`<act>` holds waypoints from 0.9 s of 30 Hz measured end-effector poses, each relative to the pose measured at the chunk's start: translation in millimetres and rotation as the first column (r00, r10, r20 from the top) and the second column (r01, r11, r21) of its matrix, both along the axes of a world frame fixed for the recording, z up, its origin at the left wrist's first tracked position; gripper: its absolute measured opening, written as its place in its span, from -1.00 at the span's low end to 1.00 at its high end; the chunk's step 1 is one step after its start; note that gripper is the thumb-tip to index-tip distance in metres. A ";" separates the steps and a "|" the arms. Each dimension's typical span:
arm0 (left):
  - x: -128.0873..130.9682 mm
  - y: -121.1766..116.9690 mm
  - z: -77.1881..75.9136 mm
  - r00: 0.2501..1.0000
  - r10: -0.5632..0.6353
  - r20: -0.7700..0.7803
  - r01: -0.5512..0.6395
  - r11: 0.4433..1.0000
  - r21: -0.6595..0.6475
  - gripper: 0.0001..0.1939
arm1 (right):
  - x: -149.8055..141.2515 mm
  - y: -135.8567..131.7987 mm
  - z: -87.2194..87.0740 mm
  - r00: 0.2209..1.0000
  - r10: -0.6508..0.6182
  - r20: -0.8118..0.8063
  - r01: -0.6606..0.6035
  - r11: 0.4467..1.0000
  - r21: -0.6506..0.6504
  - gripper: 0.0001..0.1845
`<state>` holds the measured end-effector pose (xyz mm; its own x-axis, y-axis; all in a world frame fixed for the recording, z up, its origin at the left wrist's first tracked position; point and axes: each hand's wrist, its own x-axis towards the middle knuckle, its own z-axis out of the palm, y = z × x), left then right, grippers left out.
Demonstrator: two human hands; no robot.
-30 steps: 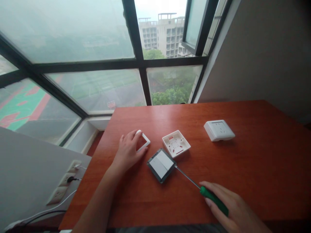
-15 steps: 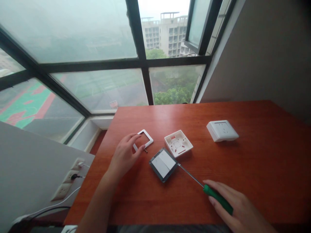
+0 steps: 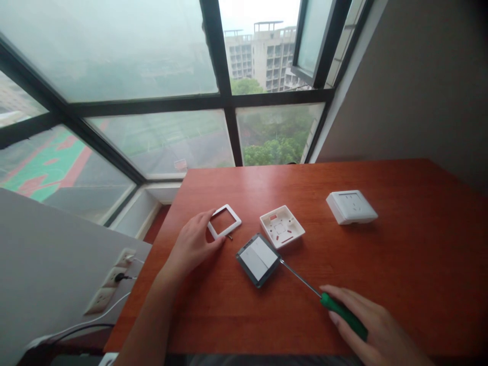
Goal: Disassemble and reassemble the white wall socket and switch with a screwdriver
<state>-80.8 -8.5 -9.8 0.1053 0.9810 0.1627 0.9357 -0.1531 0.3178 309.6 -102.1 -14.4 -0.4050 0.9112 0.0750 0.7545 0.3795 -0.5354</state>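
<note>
My left hand (image 3: 196, 240) is at the left side of a white frame (image 3: 236, 223), gripping its edges between thumb and fingers while it lies on the table. A small screw (image 3: 230, 237) lies beside the frame, close to my thumb. In my right hand (image 3: 366, 317) is a screwdriver (image 3: 339, 310) with a green handle, its shaft pointing up and left. Its tip is at the right corner of a wall switch (image 3: 258, 259) with a grey rim and white rockers. Just behind the switch sits an open white mounting box (image 3: 282, 227), hollow side up.
A white wall socket on its box (image 3: 353, 206) stands at the back right of the reddish wooden table (image 3: 412, 244). Windows (image 3: 152, 137) rise behind the table. Wall sockets with plugged cables (image 3: 114, 277) are low at the left.
My left hand's fingers have drawn back from over the white frame's opening to its left edges and closed on them. My right hand and the screwdriver stay almost still.
</note>
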 end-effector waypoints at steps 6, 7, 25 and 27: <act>2.6 23.3 8.2 0.999 0.003 0.047 -0.004 1.000 0.013 -0.36 | -1.0 2.2 0.7 1.000 0.002 0.004 -0.002 1.000 -0.025 -0.66; 5.0 28.5 7.9 0.999 -0.012 0.050 0.011 1.000 0.005 -0.38 | -1.2 2.4 0.9 1.000 -0.004 0.005 0.004 0.999 -0.032 -0.66; 118.4 -51.6 10.3 0.995 -0.083 0.056 0.083 0.997 -0.008 -0.19 | 14.2 20.1 18.9 0.996 -0.061 0.060 0.065 0.995 -0.077 -0.68; 121.4 -54.2 2.8 0.995 -0.085 0.055 0.086 0.996 -0.013 -0.21 | 11.2 24.2 25.3 0.997 -0.041 0.060 0.046 0.996 -0.079 -0.69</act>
